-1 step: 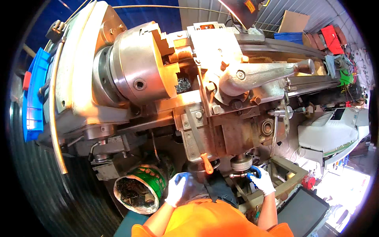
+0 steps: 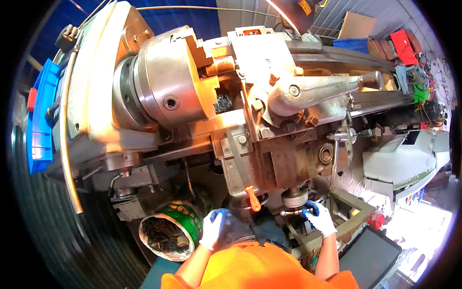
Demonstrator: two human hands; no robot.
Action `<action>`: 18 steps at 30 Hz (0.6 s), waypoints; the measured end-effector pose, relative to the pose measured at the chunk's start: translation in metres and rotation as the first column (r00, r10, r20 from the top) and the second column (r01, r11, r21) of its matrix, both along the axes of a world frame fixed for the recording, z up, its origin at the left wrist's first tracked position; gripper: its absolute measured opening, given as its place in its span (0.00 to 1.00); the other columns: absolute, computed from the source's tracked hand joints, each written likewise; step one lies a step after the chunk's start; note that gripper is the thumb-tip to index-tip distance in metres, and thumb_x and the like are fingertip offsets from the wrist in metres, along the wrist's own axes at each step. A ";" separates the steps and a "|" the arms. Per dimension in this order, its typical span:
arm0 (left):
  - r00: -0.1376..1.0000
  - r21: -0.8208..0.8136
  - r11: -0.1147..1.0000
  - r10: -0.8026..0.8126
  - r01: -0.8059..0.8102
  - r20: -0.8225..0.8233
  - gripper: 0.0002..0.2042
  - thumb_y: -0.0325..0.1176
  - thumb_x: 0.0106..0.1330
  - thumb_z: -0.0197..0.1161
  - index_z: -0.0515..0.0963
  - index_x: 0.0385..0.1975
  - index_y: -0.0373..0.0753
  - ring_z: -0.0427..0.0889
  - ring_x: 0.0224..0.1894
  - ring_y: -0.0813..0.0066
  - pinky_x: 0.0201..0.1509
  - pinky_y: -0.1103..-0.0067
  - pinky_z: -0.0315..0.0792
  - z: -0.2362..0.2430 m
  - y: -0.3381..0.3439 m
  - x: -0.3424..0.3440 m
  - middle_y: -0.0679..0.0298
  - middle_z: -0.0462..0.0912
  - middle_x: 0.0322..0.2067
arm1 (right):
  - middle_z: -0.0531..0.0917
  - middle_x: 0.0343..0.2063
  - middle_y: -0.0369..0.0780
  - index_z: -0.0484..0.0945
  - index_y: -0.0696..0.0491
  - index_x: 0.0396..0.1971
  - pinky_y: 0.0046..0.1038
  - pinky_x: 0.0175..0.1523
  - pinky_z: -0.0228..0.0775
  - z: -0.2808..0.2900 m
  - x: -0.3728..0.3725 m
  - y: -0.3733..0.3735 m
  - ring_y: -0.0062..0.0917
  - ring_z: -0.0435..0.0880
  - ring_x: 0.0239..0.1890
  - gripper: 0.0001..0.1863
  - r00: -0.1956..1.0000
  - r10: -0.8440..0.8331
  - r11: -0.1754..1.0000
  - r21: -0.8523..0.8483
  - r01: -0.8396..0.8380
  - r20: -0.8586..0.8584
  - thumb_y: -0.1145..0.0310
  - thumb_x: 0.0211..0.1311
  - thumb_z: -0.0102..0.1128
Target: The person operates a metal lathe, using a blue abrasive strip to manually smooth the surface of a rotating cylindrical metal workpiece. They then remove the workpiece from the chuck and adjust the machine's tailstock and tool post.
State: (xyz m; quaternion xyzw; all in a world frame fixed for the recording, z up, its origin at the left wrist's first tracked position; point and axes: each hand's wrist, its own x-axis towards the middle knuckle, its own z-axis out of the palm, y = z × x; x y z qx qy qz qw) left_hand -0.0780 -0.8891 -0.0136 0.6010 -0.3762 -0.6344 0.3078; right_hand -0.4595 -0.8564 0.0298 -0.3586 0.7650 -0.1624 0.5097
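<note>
My right hand (image 2: 320, 219), in a white glove with blue coating, has its fingers round the crank handle (image 2: 291, 212) below a round metal dial (image 2: 294, 196) on the lathe carriage. My left hand (image 2: 211, 230), gloved alike, hovers in front of my body, beside a green bag; whether its fingers are closed is unclear. A flat file with an orange handle (image 2: 252, 198) lies on the carriage, its handle overhanging the front edge. Above, the large steel chuck (image 2: 171, 82) sits left of the tool post, whose long lever (image 2: 322, 91) points right.
The open green-and-white bag (image 2: 185, 216) holds dark metal scrap at lower left. A blue plastic bin (image 2: 42, 120) hangs at the far left. A metal frame (image 2: 356, 216) and a dark flat panel (image 2: 370, 255) stand on my right. A lamp (image 2: 296, 12) overhangs the machine.
</note>
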 end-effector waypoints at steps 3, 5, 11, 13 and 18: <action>0.939 0.384 0.911 0.251 -0.147 -0.236 0.06 0.31 0.63 0.59 0.75 0.32 0.35 0.78 0.27 0.73 0.33 0.77 0.74 -0.070 0.017 0.043 0.64 0.79 0.26 | 0.82 0.43 0.46 0.76 0.58 0.51 0.29 0.50 0.73 0.014 -0.001 -0.002 0.29 0.81 0.43 0.26 0.948 0.193 0.980 0.013 -0.197 -0.252 0.62 0.53 0.67; 0.920 0.544 0.798 0.376 -0.260 -0.111 0.06 0.32 0.61 0.60 0.74 0.31 0.36 0.78 0.26 0.73 0.32 0.75 0.74 -0.130 0.039 0.073 0.64 0.78 0.25 | 0.82 0.42 0.44 0.76 0.58 0.50 0.28 0.50 0.72 0.019 -0.008 0.006 0.27 0.81 0.43 0.24 0.954 0.165 0.983 -0.041 -0.181 -0.250 0.64 0.54 0.66; 0.988 0.526 0.840 0.072 -0.133 0.135 0.17 0.45 0.64 0.58 0.76 0.40 0.36 0.77 0.32 0.70 0.35 0.71 0.73 -0.232 0.103 0.140 0.64 0.80 0.34 | 0.82 0.39 0.38 0.76 0.61 0.49 0.22 0.47 0.73 0.042 -0.054 0.015 0.18 0.80 0.39 0.17 0.974 -0.216 0.962 -0.156 0.225 0.072 0.71 0.61 0.59; 0.981 0.501 0.844 0.172 -0.191 0.085 0.23 0.50 0.62 0.59 0.72 0.50 0.40 0.77 0.44 0.64 0.42 0.66 0.73 -0.226 0.084 0.145 0.62 0.79 0.45 | 0.83 0.37 0.37 0.77 0.60 0.49 0.21 0.43 0.73 0.040 -0.073 0.012 0.17 0.79 0.36 0.15 0.954 -0.282 0.917 -0.266 0.298 0.098 0.71 0.63 0.57; 0.827 0.389 0.771 0.561 -0.504 -0.042 0.28 0.53 0.66 0.51 0.65 0.62 0.44 0.65 0.63 0.62 0.61 0.61 0.63 -0.235 -0.023 0.125 0.60 0.68 0.61 | 0.82 0.38 0.41 0.73 0.63 0.52 0.22 0.43 0.74 0.015 -0.141 -0.017 0.21 0.80 0.35 0.17 0.846 -0.465 0.788 -0.313 0.530 0.262 0.70 0.67 0.52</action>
